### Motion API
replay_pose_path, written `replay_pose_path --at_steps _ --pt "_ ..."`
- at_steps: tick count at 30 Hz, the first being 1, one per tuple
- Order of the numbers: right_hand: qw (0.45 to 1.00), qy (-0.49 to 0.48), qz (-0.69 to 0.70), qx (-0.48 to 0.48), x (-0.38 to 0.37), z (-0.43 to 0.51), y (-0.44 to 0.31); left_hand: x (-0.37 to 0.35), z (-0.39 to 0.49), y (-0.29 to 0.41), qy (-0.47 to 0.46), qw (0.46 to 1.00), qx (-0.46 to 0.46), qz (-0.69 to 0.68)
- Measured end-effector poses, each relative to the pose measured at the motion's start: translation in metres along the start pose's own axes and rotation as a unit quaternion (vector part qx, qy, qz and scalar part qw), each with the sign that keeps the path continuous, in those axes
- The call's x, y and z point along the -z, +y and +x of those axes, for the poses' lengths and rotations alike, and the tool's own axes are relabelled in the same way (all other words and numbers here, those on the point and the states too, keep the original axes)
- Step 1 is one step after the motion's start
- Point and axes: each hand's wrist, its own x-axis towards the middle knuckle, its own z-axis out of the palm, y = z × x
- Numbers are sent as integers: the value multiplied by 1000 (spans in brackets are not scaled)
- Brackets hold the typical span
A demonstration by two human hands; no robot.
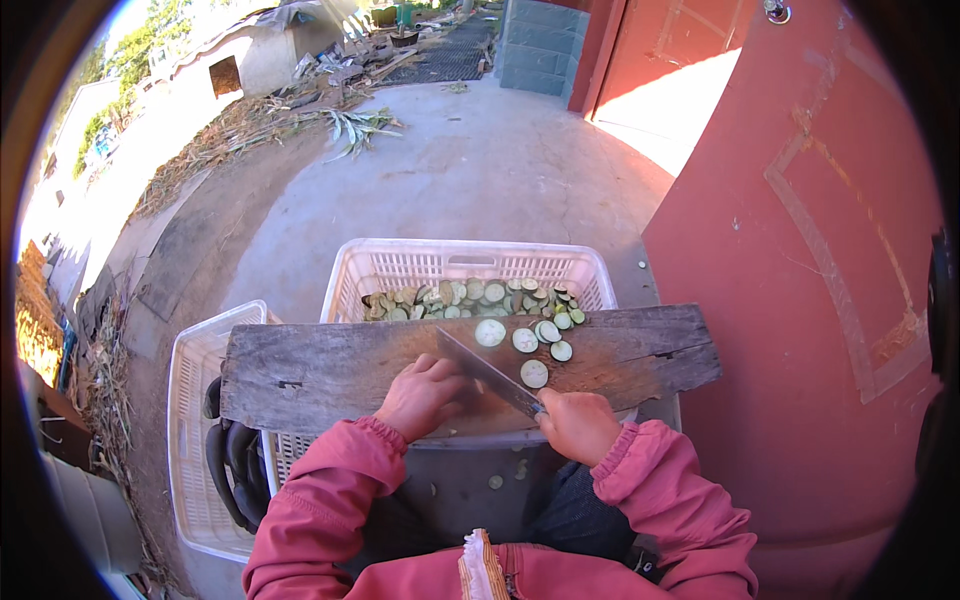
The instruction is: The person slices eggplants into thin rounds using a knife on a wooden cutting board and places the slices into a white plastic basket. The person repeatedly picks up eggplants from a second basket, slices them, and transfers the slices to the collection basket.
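My right hand grips the handle of a kitchen knife, its blade slanting up to the left over a weathered wooden plank. Beside the blade, my left hand rests low over the plank with fingers curled and blurred. Whatever may be under those fingers is hidden. Several pale round eggplant slices lie on the plank right of the knife. Directly behind, a white plastic crate spanned by the plank contains many more cut slices.
To the left, a second white crate holds several whole dark eggplants. Some fallen slices lie on the ground between my legs. A red door stands close on the right. Leafy stalks lie on the concrete floor ahead.
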Motion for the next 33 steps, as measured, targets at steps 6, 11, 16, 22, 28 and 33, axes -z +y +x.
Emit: replay_pose_path --at_steps 6,11,16,22,28,33 --pt "999 -12 -32 -24 -19 29 -15 -3 4 0 -14 999 13 26" --pt "999 6 27 -36 -51 68 -4 -8 2 -1 -9 999 -15 34" --pt "991 38 78 -101 -55 58 5 3 -7 1 16 999 23 -31" --pt "996 22 58 -66 -14 13 -1 -1 -5 0 6 999 34 -10" --pt "998 -15 -15 -53 -14 12 -20 -6 4 3 -10 999 51 13" --pt "999 1 -21 -50 -53 66 -23 -14 6 5 -18 999 27 27"
